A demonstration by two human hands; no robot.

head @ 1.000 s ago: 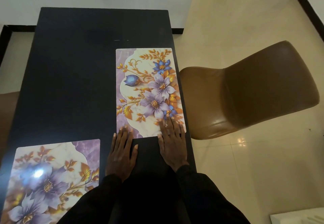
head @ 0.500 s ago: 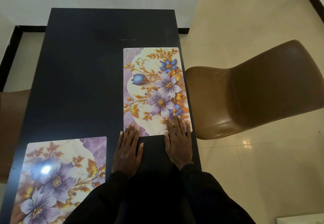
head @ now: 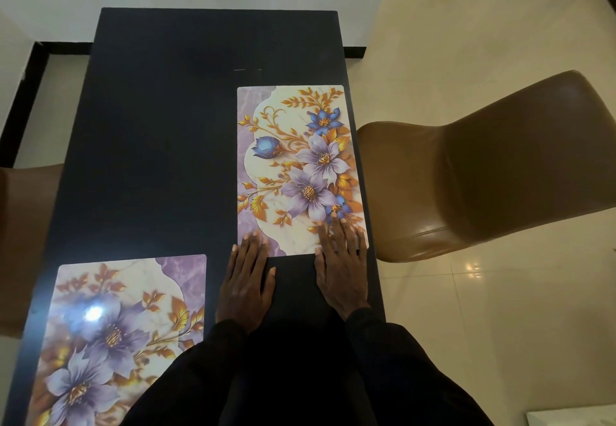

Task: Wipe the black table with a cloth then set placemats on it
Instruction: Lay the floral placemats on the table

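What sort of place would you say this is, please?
Probably a home dining area: a black table laid with a floral placemat and a second placemat, a brown padded chair beside it, and glossy cream floor tiles.

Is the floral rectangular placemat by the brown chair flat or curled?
Flat: the floral placemat lies straight-edged on the black table, far corners down.

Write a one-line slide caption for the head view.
Left hand and right hand rest flat on the near edge of a floral placemat on the black table.
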